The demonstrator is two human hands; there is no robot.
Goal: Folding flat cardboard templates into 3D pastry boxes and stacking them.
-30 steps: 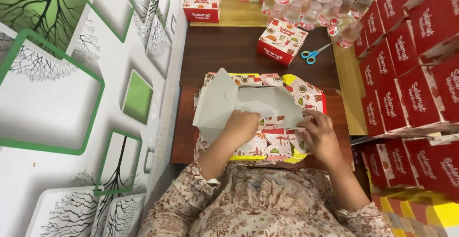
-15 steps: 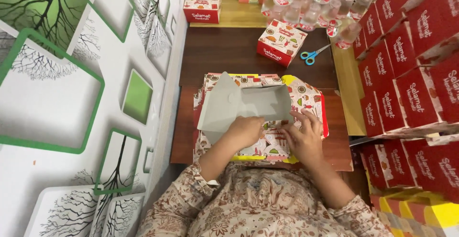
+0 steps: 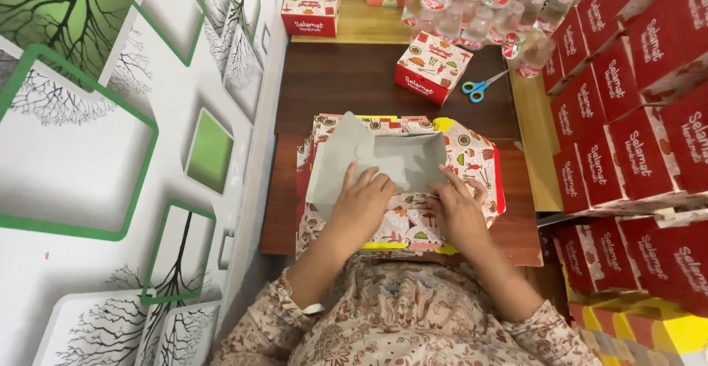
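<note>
Apparently hollow (grey-lined) carton (image 3: 383, 156) underhand

Dark brown wooden surface (image 3: 346, 85) bearing a stack of flat, printed red-and-yellow cardboard box blanks (image 3: 472, 159) at its near end, one folded red-and-white patterned box (image 3: 433, 67) farther back, and blue-handled scissors (image 3: 481, 85) just beside that box.

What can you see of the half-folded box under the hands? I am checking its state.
The half-folded box is thin cardboard, plain grey inside and printed with small red and yellow pictures outside. It lies open side up on a stack of flat box sheets on the dark wooden table. One flap stands at its left. The left hand presses its near edge; the right hand holds its right corner.
</note>
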